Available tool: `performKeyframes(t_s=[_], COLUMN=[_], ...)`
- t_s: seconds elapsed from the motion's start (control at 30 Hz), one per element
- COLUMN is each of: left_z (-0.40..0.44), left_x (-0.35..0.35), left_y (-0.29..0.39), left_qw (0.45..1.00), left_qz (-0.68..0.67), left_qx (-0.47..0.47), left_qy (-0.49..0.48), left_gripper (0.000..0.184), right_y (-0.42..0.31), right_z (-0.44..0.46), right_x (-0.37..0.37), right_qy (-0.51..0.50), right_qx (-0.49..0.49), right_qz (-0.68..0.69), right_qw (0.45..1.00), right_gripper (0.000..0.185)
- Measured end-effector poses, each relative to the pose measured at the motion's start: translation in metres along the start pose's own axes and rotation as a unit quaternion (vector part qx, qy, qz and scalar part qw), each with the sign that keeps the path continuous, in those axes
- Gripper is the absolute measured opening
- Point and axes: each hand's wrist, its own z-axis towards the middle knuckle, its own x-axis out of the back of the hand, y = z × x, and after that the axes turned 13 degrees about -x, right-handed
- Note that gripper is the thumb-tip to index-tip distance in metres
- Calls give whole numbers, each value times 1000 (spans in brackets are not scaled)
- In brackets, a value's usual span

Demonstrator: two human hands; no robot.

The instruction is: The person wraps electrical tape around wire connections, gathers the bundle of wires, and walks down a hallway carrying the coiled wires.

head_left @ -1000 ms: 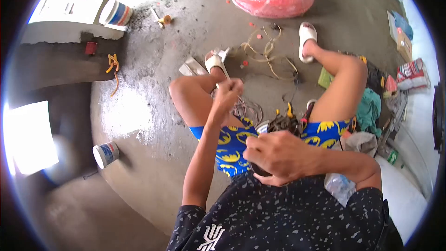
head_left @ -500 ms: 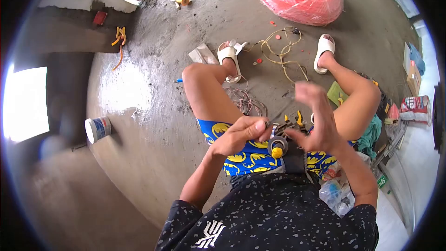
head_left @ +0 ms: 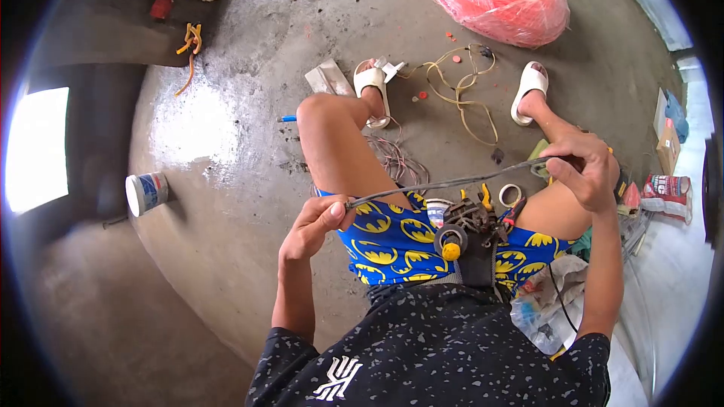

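A dark grey cable [head_left: 452, 181] stretches across my lap between my two hands, appearing doubled along part of its length. My left hand [head_left: 313, 224] is closed on its left end, thumb on top. Higher up at the right, my right hand [head_left: 590, 172] grips the other end above my knee. Below the cable, a tool belt [head_left: 475, 222] at my waist carries several tools and tape rolls, among them a yellow-centred roll [head_left: 451, 249]. Pliers with red-and-blue handles [head_left: 514, 212] stick out at its right side.
A plastic-wrapped coil of orange-red tubing [head_left: 498, 4] lies ahead. Loose pale cable [head_left: 456, 98] and thin wires [head_left: 396, 162] lie between my feet. A white bucket [head_left: 147, 194] lies tipped at the left. Bags [head_left: 667, 196] and conduits [head_left: 637, 230] line the right side.
My hands have moved apart, the left one leftward and the right one rightward. The cable is now drawn out between them; earlier, my right hand was blurred and raised near the belt.
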Motion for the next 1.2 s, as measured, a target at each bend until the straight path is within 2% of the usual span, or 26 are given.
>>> performKeyframes(t_s=[0.1, 0.37, 0.43, 0.53, 0.67, 0.73, 0.8, 0.9, 1.03, 1.1, 1.13, 1.2], left_z=[0, 2, 1, -2, -4, -4, -5, -4, -4, -2, -4, -9], left_x=[-2, -3, -3, -5, -6, -6, -8, -14, -14, -17, -14, -8], left_y=[10, 20, 20, 23, 25, 23, 22, 19, 16, 18, 18, 19], left_qw=[1000, 999, 990, 981, 979, 962, 962, 956, 940, 934, 933, 923], left_qz=[-15, 31, 119, 171, 171, 229, 227, 222, 255, 265, 266, 351], left_qx=[7, -30, -76, -89, -105, -135, -140, -134, -162, -162, -162, -110], left_qy=[14, -1, 3, 22, 41, 64, 64, 140, 159, 178, 179, 110], left_gripper=[49, 47, 41, 33, 23, 17, 20, 37, 37, 33, 33, 43], right_y=[-10, -26, -26, -27, -36, -37, -38, -40, -44, -47, -46, -44], right_z=[0, -13, -15, -15, -18, -19, -18, -15, -16, -20, -19, -19], right_x=[-2, -1, -3, 0, 2, 2, 2, 2, 2, 6, 5, 4], right_qy=[64, 59, 66, 60, 60, 45, 50, 35, 40, 43, 42, 49], right_qx=[117, 70, 64, 71, 45, 34, 46, 87, 110, 83, 84, 99], right_qz=[-71, -78, -2, 4, 10, 24, 15, 9, 15, -21, -21, -11], right_qw=[989, 993, 996, 996, 997, 998, 998, 996, 993, 995, 995, 994], right_gripper=[33, 36, 27, 22, 23, 21, 17, 14, 10, 7, 7, 5])
